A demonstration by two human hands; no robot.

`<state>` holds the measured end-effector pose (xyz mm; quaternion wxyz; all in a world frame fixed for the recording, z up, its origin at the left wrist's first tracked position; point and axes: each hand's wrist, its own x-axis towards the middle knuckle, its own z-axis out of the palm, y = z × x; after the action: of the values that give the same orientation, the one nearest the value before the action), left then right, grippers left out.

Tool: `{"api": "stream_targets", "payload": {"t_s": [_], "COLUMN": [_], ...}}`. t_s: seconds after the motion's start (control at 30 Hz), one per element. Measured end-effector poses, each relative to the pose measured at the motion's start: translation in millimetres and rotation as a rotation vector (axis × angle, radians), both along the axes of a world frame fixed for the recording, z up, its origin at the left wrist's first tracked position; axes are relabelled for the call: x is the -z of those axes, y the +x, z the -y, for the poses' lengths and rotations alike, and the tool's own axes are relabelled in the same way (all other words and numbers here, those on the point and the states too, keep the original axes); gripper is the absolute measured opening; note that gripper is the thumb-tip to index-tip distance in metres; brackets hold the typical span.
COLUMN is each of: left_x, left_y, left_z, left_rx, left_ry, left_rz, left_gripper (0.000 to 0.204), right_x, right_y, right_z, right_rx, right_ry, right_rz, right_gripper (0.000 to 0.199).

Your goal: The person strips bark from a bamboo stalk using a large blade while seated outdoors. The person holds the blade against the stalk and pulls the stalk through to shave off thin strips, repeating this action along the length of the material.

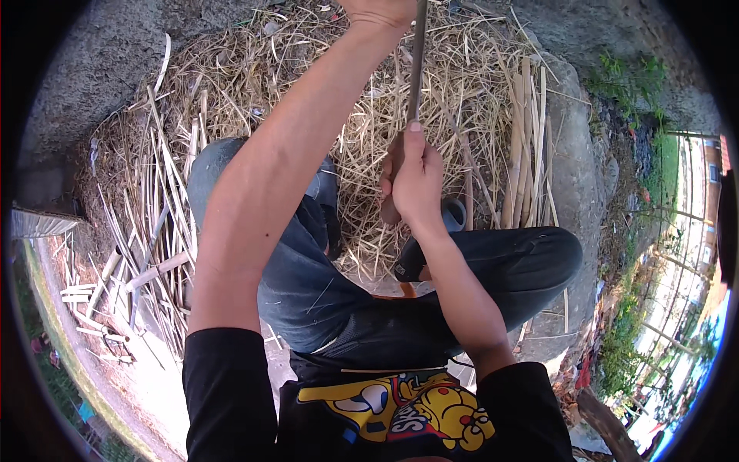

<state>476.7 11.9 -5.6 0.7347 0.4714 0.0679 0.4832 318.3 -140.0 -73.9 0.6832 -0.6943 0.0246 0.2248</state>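
Observation:
My right hand (418, 179) is wrapped round the brown handle (391, 212) of a long knife. Its thumb presses along the base of the narrow dark blade (417, 73), which runs away from me and out past the top edge. My left arm reaches far forward. Only the wrist and part of my left hand (381, 9) show at the top edge, close beside the blade; its fingers are cut off from view. Beneath both hands lies a thick layer of pale shavings and thin strips (369, 146).
Long split bamboo pieces (521, 146) lie to the right, beside a stone edge (570, 200). More strips and bamboo lengths (158, 269) are heaped at the left. A grey-blue cup-like object (456, 212) is near my right wrist. My bent legs (493, 269) frame the work area.

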Motion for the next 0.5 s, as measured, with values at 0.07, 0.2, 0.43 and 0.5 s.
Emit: {"api": "stream_targets", "payload": {"t_s": [0.07,0.2,0.43,0.5], "left_x": [-6.9,-7.7,-2.1,-4.2], "left_y": [-7.9,-4.2,-1.0,-3.5], "left_z": [0.9,1.0,-6.2,-8.2], "left_rx": [-0.004,0.017,-0.035,-0.047], "left_ry": [0.015,0.015,0.008,0.029], "left_rz": [-0.016,0.0,0.005,-0.01], "left_gripper": [0.055,0.055,0.056,0.056], "right_x": [-31.1,-21.9,1.1,-31.2], "right_y": [5.9,-0.7,7.0,13.7], "right_z": [-3.0,-1.1,3.8,0.7], "right_rx": [0.037,0.077,0.018,0.077], "right_ry": [0.086,0.121,0.003,0.126], "right_rz": [0.056,0.114,-0.043,0.061], "right_gripper": [0.064,0.063,0.06,0.062]}}
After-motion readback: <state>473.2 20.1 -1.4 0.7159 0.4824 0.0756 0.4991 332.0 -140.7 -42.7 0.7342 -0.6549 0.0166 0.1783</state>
